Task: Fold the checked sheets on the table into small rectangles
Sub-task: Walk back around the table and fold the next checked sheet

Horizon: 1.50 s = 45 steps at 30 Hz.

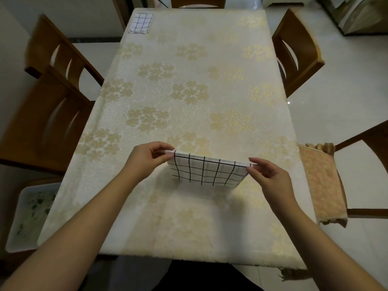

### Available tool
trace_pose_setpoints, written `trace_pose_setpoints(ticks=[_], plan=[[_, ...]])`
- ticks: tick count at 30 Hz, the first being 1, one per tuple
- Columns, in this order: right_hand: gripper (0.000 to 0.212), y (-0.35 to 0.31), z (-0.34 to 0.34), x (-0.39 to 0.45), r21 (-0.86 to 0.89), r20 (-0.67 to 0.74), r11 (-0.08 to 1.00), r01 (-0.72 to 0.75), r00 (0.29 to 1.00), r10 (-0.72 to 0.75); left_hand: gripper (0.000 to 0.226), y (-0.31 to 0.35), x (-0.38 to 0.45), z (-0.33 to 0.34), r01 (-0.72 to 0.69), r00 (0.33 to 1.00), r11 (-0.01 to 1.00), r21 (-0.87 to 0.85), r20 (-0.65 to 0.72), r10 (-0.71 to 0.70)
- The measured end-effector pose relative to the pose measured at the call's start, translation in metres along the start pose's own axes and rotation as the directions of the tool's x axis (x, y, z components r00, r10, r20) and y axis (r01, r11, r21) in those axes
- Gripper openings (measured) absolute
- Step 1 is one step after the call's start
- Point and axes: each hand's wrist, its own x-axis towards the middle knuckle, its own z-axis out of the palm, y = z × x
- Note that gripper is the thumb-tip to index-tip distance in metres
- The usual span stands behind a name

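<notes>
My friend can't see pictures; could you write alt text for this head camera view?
Two bare hands, left hand and right hand, hold a folded white black-checked sheet by its top corners above a cream floral-clothed table. Another folded checked sheet lies at the far left corner.

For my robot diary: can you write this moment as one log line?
left hand: pinching checked sheet | right hand: pinching it | folded sheet: far corner

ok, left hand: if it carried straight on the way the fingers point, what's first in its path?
The left hand points right, along the held checked sheet. Its grip is already pinched on that sheet's left corner, so the sheet comes first, then probably the right hand at the far corner. Depth is unclear.
</notes>
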Motion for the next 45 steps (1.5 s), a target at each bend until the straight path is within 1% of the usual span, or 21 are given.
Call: trace_pose_setpoints(ticks=[2,4,6,8,11,14,15,19,21,24,26,28,30,31,32,34,36,37,39,41,45], plan=[[0.021,0.000,-0.004,-0.005,-0.149,0.009,0.988,0.031,0.999,-0.031,0.019,0.002,-0.010,-0.001,-0.022,1.000,0.989,0.146,-0.017,0.024],[0.018,0.000,-0.006,-0.011,-0.226,0.026,0.973,0.047,0.999,-0.043,0.012,0.004,-0.020,-0.003,-0.067,0.997,0.954,0.292,-0.014,0.074],[0.011,0.000,-0.008,-0.016,-0.272,0.056,0.960,0.060,0.997,-0.047,0.006,0.005,-0.029,-0.006,-0.123,0.992,0.924,0.362,0.020,0.124],[0.004,0.000,-0.010,-0.019,-0.320,0.106,0.943,0.088,0.993,-0.057,0.006,0.004,-0.037,-0.012,-0.166,0.986,0.905,0.391,0.073,0.149],[0.002,-0.007,-0.016,-0.022,-0.316,0.219,0.941,0.123,0.974,-0.054,0.004,0.007,-0.050,-0.026,-0.173,0.977,0.927,0.333,0.180,0.118],[0.001,-0.016,-0.018,-0.018,-0.115,0.345,0.993,0.032,0.939,0.010,0.005,0.009,-0.055,-0.036,-0.068,0.963,0.988,0.142,0.268,0.027],[0.002,-0.017,-0.016,-0.015,-0.075,0.357,0.997,0.010,0.934,0.018,0.006,0.009,-0.053,-0.037,-0.028,0.961,0.995,0.093,0.277,0.002],[0.003,-0.009,0.011,0.016,-0.046,0.264,0.999,0.027,0.965,-0.013,0.009,-0.003,-0.022,-0.028,0.075,0.970,0.997,-0.016,0.233,-0.069],[0.003,0.000,0.029,0.037,-0.073,0.219,0.997,0.019,0.976,-0.003,0.010,-0.018,0.004,-0.018,0.115,0.972,0.993,0.005,0.204,-0.114],[0.002,0.025,0.056,0.071,-0.153,0.206,0.988,-0.011,0.978,0.043,0.012,-0.045,0.041,0.001,0.196,0.964,0.978,0.069,0.172,-0.205],[0.012,0.042,0.070,0.090,-0.198,0.158,0.979,-0.036,0.985,0.068,0.018,-0.060,0.064,0.012,0.241,0.959,0.956,0.169,0.107,-0.261],[0.035,0.053,0.079,0.101,-0.273,0.079,0.961,-0.040,0.995,0.063,0.029,-0.069,0.077,0.020,0.245,0.969,0.936,0.251,-0.034,-0.245],[0.048,0.059,0.088,0.102,-0.351,0.022,0.936,-0.026,0.999,0.035,0.033,-0.072,0.080,0.028,0.149,0.983,0.937,0.315,-0.152,-0.105],[0.049,0.061,0.095,0.099,-0.398,0.016,0.917,0.002,1.000,0.005,0.034,-0.074,0.078,0.033,0.073,0.988,0.933,0.353,-0.155,-0.019],[0.049,0.065,0.103,0.093,-0.454,0.036,0.889,0.056,0.998,-0.044,0.035,-0.074,0.074,0.041,-0.005,0.992,0.918,0.397,-0.115,0.056],[0.049,0.074,0.123,0.077,-0.591,0.162,0.768,0.246,0.969,-0.185,0.040,-0.077,0.062,0.062,-0.162,0.986,0.846,0.508,0.057,0.155],[0.051,0.090,0.145,0.061,-0.683,0.327,0.593,0.427,0.904,-0.276,0.049,-0.088,0.052,0.084,-0.319,0.946,0.716,0.621,0.248,0.207],[0.053,0.096,0.154,0.055,-0.701,0.377,0.541,0.465,0.885,-0.273,0.055,-0.097,0.049,0.093,-0.375,0.925,0.654,0.658,0.314,0.214],[0.057,0.103,0.164,0.052,-0.739,0.407,0.492,0.460,0.887,-0.219,0.061,-0.113,0.047,0.103,-0.416,0.906,0.576,0.704,0.374,0.197],[0.060,0.108,0.166,0.052,-0.776,0.399,0.453,0.438,0.898,-0.185,0.063,-0.123,0.047,0.105,-0.430,0.901,0.541,0.723,0.385,0.201],[0.068,0.110,0.150,0.057,-0.812,0.406,0.385,0.439,0.898,-0.169,0.064,-0.125,0.048,0.101,-0.446,0.893,0.532,0.720,0.398,0.209]])
